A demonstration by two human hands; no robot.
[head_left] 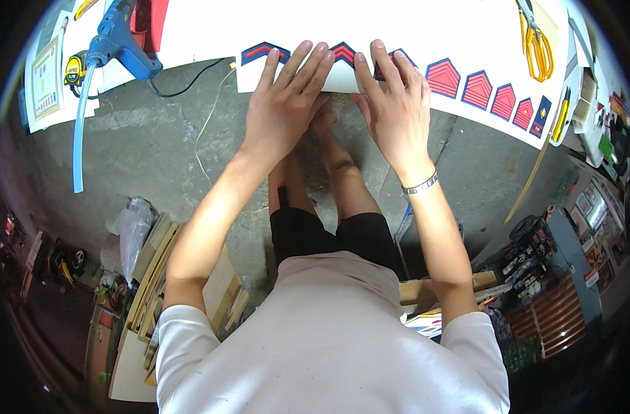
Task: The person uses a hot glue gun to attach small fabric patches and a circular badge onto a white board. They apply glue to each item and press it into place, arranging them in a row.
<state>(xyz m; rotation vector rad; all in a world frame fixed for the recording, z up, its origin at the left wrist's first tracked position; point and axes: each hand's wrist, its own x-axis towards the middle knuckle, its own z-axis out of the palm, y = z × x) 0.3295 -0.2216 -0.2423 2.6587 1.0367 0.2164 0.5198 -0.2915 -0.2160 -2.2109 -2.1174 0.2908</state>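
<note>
Head view: on the white sheet [251, 81], the left hand [280, 107], then the right hand [396, 103], lies flat, each grip released, partly hiding the sheet's row of badges [443, 77]. Uneven pressing might skew the sheet. Left of it are a tape measure [75, 70] and a glue gun [120, 43], whose dangling cord [184, 92] could snag; scissors [538, 54] and a cutter [562, 116] crowd its right end.

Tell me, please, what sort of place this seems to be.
It looks like a small craft workshop, perhaps at home: a blue glue gun and yellow-handled scissors lie on the work surface, with wooden boards grouped at the person's left.
</note>
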